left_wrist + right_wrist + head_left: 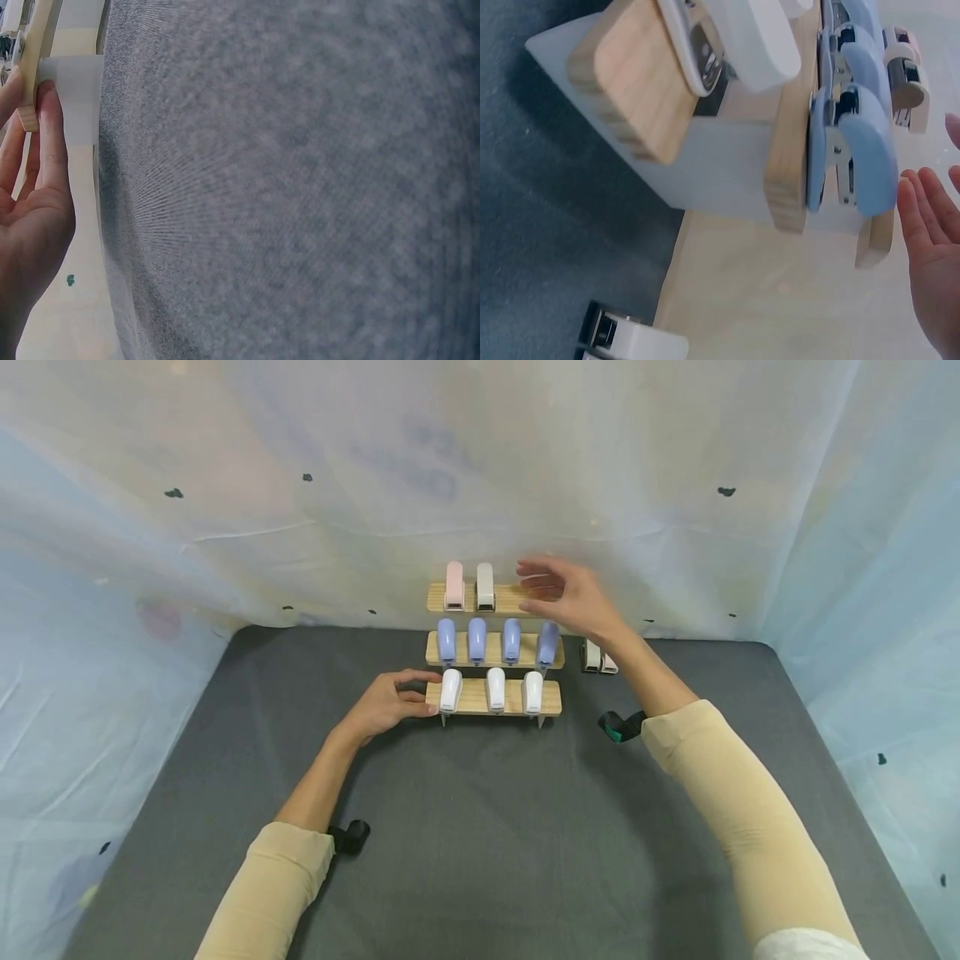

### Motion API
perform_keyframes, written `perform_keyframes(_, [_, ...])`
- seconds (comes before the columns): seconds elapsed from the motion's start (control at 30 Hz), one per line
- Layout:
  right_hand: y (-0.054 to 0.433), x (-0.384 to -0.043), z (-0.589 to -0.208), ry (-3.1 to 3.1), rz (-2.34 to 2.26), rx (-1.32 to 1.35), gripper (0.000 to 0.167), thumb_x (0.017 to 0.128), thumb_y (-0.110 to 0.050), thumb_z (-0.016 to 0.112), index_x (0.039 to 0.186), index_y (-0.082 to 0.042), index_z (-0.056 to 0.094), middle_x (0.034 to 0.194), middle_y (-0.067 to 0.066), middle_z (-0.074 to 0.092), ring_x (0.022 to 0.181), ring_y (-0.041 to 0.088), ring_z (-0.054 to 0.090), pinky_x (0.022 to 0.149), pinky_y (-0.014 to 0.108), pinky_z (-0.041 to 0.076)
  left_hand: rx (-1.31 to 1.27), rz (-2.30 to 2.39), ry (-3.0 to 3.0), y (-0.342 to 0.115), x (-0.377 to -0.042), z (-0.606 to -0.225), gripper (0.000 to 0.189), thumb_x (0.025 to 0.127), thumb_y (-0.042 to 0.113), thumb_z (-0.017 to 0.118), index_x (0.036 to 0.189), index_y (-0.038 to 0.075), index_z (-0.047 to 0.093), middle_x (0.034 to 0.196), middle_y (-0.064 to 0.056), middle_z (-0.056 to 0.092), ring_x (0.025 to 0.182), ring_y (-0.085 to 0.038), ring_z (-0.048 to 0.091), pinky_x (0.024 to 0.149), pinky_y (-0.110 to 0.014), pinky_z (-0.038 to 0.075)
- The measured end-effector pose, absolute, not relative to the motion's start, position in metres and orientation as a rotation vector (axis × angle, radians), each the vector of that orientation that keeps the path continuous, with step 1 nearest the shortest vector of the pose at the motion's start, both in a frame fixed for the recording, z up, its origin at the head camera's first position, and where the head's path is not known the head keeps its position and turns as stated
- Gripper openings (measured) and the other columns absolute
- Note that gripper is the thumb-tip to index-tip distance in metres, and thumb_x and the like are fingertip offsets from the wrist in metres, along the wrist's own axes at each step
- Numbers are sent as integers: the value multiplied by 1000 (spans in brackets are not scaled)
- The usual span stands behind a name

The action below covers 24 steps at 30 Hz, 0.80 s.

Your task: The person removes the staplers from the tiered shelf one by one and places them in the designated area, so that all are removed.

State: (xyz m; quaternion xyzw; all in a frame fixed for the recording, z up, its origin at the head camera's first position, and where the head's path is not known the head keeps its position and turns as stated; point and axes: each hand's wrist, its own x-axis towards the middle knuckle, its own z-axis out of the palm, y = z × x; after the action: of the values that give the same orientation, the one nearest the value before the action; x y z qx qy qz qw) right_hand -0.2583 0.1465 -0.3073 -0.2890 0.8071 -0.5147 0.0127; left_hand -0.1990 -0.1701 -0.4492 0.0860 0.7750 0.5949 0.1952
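A three-step wooden rack (474, 697) with pale side supports holds rows of small staplers. White staplers (496, 689) occupy the bottom step, and several blue-purple staplers (477, 641) line the middle one. On the top step, a pink stapler (454, 585) and a cream stapler (485, 587) sit toward the left. My left hand (382, 703) pinches the left end of the bottom board between thumb and fingers, beside the leftmost white stapler. My right hand (573, 597) hovers at the top step's right end, fingers loosely bent, nothing visible in them.
Two more staplers, one cream (591, 656) and one pale pink (609, 666), stand on the dark grey table (480, 843) right of the rack, beneath the right forearm. A patterned curtain (480, 460) hangs close behind the rack and along both sides.
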Motion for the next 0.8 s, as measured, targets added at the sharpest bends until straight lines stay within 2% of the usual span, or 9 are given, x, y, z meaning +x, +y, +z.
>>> perform_keyframes(0.37, [134, -267, -307, 2491, -1548, -872, 66, 88, 2, 73, 146, 8, 41, 142, 29, 48, 130, 43, 49, 109, 48, 38, 286, 1687, 2150, -166, -202, -451, 56, 85, 14, 81, 137, 14, 60, 132, -17, 59, 108, -28, 67, 91, -46, 53])
perform_keyframes(0.63, [128, -290, -329, 2462, -1548, -858, 73, 88, -10, 77, 152, -8, 40, 149, 14, 47, 134, 28, 49, 109, 34, 39, 266, 1688, 2152, -168, -203, -449, 56, 85, 14, 81, 136, 14, 60, 129, -17, 60, 106, -28, 67, 90, -47, 53])
perform_keyframes(0.8, [120, -292, -331, 2496, -1485, -891, 75, 88, -16, 79, 152, -10, 41, 151, 10, 45, 135, 24, 49, 108, 31, 40, 257, 1683, 2150, -168, -201, -448, 55, 85, 12, 80, 136, 14, 60, 126, -18, 63, 106, -28, 68, 91, -47, 53])
